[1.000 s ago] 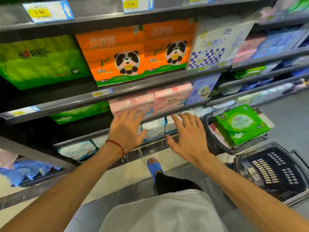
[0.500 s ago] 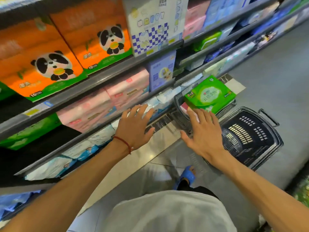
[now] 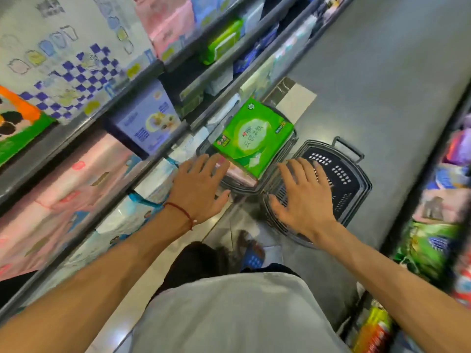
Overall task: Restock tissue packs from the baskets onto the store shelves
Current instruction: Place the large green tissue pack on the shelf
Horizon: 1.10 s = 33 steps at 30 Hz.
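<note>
Two spread, empty hands hover mid-frame, left hand (image 3: 201,184) by the green pack (image 3: 254,138) lying on a pink pack (image 3: 239,174) in one basket (image 3: 239,191), right hand (image 3: 303,194) over the empty basket (image 3: 354,182) beside it, so at least these packs await shelving.

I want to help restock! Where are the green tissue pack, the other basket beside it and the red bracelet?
green tissue pack (image 3: 254,138): head view, middle of its top face.
other basket (image 3: 341,171): head view, bare perforated floor.
red bracelet (image 3: 178,208): head view, cord across the wrist.
</note>
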{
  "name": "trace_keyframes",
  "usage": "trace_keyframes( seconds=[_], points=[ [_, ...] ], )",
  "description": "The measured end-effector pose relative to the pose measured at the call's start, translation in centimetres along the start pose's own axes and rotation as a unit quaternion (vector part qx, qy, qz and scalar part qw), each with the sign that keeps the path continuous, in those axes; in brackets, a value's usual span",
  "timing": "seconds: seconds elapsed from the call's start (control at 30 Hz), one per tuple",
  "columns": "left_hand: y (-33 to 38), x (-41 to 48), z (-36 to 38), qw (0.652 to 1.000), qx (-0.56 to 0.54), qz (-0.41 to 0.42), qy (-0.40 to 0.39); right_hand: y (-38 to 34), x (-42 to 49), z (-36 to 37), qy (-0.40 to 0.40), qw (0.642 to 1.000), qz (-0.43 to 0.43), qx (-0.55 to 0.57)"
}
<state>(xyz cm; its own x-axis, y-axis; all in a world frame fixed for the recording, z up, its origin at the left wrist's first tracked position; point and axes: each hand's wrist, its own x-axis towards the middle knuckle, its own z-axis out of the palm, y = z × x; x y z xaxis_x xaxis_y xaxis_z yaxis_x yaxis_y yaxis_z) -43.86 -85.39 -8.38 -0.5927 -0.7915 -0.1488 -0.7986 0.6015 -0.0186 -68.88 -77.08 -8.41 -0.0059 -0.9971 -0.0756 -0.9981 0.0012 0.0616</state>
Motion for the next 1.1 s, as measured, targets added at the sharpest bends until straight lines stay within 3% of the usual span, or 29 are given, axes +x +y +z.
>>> trace_keyframes(
  seconds=[0.47,0.8,0.97,1.03,1.1],
  points=[
    [-7.0,18.5,4.0,0.997,-0.035,0.021,-0.072,2.8,16.8,4.5,-0.034,0.998,0.045,0.013],
    [-5.6,26.7,11.1,0.983,-0.110,-0.101,-0.110,8.8,26.9,14.9,-0.098,0.993,-0.063,0.017],
    [-4.1,29.1,17.8,0.928,-0.221,-0.253,-0.163,11.6,32.3,21.9,-0.149,0.985,-0.076,0.032],
    [-3.3,30.5,20.9,0.875,-0.297,-0.339,-0.175,12.6,35.0,24.6,-0.166,0.983,-0.055,0.060],
    [-2.9,31.5,24.7,0.800,-0.376,-0.432,-0.181,13.1,37.7,27.0,-0.178,0.979,-0.027,0.095]
  ],
)
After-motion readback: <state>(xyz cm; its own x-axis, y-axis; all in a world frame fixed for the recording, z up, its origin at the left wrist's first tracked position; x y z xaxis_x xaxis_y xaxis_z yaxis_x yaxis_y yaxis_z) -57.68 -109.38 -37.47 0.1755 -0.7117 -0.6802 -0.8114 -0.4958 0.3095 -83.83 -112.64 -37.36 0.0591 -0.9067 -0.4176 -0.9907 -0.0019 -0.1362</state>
